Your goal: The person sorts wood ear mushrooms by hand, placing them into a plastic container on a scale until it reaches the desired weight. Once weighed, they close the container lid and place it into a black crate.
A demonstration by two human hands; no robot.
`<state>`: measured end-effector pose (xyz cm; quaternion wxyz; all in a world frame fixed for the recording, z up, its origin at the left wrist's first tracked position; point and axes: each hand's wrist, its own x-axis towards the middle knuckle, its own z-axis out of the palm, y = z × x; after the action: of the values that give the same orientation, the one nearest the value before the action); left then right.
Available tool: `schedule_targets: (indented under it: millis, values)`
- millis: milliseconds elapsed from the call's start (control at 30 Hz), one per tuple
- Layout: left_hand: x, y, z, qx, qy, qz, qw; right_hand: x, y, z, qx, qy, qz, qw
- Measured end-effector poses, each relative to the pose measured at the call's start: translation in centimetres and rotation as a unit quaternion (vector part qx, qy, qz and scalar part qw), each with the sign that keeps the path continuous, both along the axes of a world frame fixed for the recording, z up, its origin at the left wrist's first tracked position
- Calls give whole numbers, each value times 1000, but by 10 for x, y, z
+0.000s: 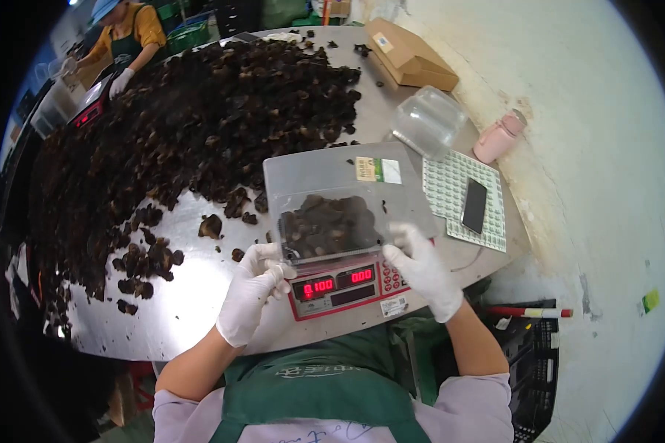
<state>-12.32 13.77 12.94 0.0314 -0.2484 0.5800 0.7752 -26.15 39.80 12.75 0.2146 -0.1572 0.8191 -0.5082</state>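
A clear plastic box (pixel 329 225) with dark wood ear mushrooms (pixel 332 221) in it sits over the plate of a red and grey digital scale (pixel 340 292). Red digits on the scale read 0.100 and 0.00. My left hand (pixel 255 292), in a white glove, pinches the box's near left corner. At the near right corner, my right hand (pixel 421 269), also gloved, has its thumb and fingers closed on the edge. A yellow, green and white label (pixel 378 170) lies behind the mushrooms.
A large heap of wood ears (pixel 199 111) covers the metal table's left and back. To the right are stacked clear boxes (pixel 430 122), a cardboard box (pixel 410 55), a pink bottle (pixel 499 136), and a phone (pixel 474 205) on a sticker sheet (pixel 440 181). A co-worker (pixel 129 40) stands at another scale.
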Motion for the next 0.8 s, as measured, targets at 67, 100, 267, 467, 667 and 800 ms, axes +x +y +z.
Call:
schedule_targets:
  millis: [67,100,267,467,667,800]
  values:
    - [-2,3,-4,-10,22,22,999,3,0,0,-48,-147,-23,988]
    - [-3,1,-6,7,14,24,1000,6,-1,0,-103,-172,-43,979]
    - [10,9,-10,-16,112,23,993,6,-8,-40,-138,-20,-27,990]
    - [31,17,-6,2,170,-37,985,43,-14,3,-248,94,-124,956]
    - [25,96,-10,-75,244,-176,951,97,-5,-7,-639,-146,-148,741]
    - [-9,113,12,-190,275,-371,867,127,134,23,-450,7,-306,839]
